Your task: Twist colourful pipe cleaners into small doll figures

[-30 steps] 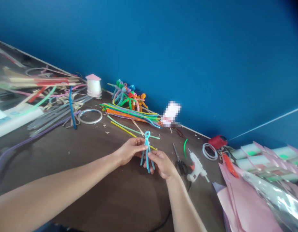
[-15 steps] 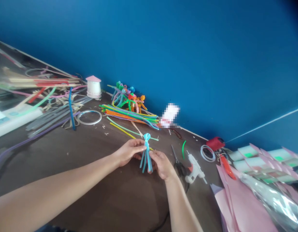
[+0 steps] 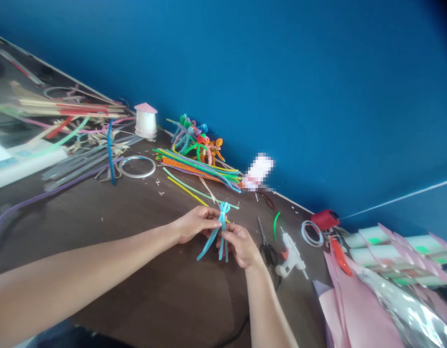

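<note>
One blue bundle (image 3: 222,223), left hand (image 3: 197,224) and right hand (image 3: 242,244) fingers both pinching it, well inside the table (image 3: 154,295) edges. Just one glue gun (image 3: 293,254) plus one pair of scissors (image 3: 268,250) nearby.

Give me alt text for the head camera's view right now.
Left hand and right hand hold light-blue pipe cleaners, looped at the top, over a dark table. Beyond are bundled colourful pipe cleaners and small figures by a blue wall; scissors and a glue gun lie to the right.
</note>
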### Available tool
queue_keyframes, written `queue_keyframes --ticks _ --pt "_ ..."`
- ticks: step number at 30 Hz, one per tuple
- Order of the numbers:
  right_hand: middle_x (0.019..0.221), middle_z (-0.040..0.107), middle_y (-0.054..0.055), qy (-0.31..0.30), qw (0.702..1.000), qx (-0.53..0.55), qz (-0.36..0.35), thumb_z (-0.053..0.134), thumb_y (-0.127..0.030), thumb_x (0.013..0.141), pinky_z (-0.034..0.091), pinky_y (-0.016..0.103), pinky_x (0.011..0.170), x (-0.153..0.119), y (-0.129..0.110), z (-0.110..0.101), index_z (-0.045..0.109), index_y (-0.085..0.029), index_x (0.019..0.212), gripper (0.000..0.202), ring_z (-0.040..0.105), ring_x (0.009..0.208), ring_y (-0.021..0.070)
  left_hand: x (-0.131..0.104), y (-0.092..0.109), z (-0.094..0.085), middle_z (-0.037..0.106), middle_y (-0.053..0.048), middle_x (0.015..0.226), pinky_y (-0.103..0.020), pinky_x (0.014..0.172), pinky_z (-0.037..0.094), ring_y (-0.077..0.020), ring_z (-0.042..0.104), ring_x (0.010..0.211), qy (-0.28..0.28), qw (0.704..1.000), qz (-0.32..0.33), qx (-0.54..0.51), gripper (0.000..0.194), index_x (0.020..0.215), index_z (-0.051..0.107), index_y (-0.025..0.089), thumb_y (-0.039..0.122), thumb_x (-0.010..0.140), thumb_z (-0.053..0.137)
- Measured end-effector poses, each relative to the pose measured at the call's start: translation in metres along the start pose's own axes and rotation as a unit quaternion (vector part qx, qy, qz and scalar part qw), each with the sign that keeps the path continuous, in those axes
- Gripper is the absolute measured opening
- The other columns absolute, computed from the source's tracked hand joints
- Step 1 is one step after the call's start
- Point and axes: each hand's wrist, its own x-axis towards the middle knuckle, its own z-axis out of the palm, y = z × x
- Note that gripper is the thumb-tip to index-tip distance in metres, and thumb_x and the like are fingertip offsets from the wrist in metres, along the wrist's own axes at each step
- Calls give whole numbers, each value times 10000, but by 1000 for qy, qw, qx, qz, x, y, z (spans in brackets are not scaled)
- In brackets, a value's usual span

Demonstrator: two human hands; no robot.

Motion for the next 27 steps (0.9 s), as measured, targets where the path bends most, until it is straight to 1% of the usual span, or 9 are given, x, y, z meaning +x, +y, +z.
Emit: queue_keyframes --ticks 5,7,9,12,14,17,21,24,27 --pt "455 540 -43 -13 1000 -7 5 554 -308 691 411 179 365 0 0 0 548 -136 762 187 500 342 78 0 -2 0 593 -16 661 -208 510 394 -109 539 564 -8 1000 6 27 223 816 589 109 270 665 619" --pt "445 507 -59 -18 1000 -3 -9 551 -289 688 373 163 334 -1 -1 1 541 -140 749 162 457 315 62 0 -2 0 596 -19 684 -205 523 389 -103 531 577 -3 999 9 37 198 808 595 110 254 673 601" --pt "446 453 -82 -19 1000 8 -17 555 -287 690 331 147 303 -2 -2 2 532 -147 733 148 369 289 31 0 -2 0 591 -15 685 -204 522 384 -95 519 564 4 999 7 40 176 806 598 114 234 678 578" --pt "447 374 -102 -14 1000 22 -16 530 -363 731 265 128 283 -3 -4 4 519 -157 723 207 245 293 7 0 -1 -1 570 -2 650 -195 484 358 -84 492 518 2 999 -4 38 201 851 603 120 197 677 541" --pt "434 339 -106 -3 1000 17 -14 505 -418 749 224 124 283 -4 -4 4 506 -159 706 263 219 302 7 0 0 -1 560 1 630 -190 465 341 -83 480 504 -12 999 -7 30 242 893 600 119 170 674 511" --pt "421 303 -112 9 1000 -6 -6 514 -432 741 194 125 285 -3 -3 4 485 -161 672 282 205 308 10 1 -1 -2 548 1 596 -201 463 351 -90 477 481 -36 999 1 5 266 901 597 112 148 674 465" --pt "430 314 -107 13 999 -28 -12 504 -442 742 234 132 288 -1 -1 4 468 -164 654 294 225 311 14 1 -2 -3 515 11 568 -202 436 345 -85 464 443 -43 999 4 -26 237 886 593 115 252 728 482" --pt "435 319 -106 8 999 -33 -16 504 -463 739 247 137 289 -1 0 7 463 -167 663 308 228 312 16 1 -2 -2 487 25 549 -178 378 272 -50 394 384 -31 999 9 -6 275 846 596 113 352 749 502" --pt "420 293 -111 22 998 -58 -33 521 -477 731 217 138 282 -1 0 11 472 -164 681 320 219 312 18 1 -2 -2 473 34 547 -167 356 228 -28 340 359 -23 999 15 29 277 840 594 107 356 737 526"
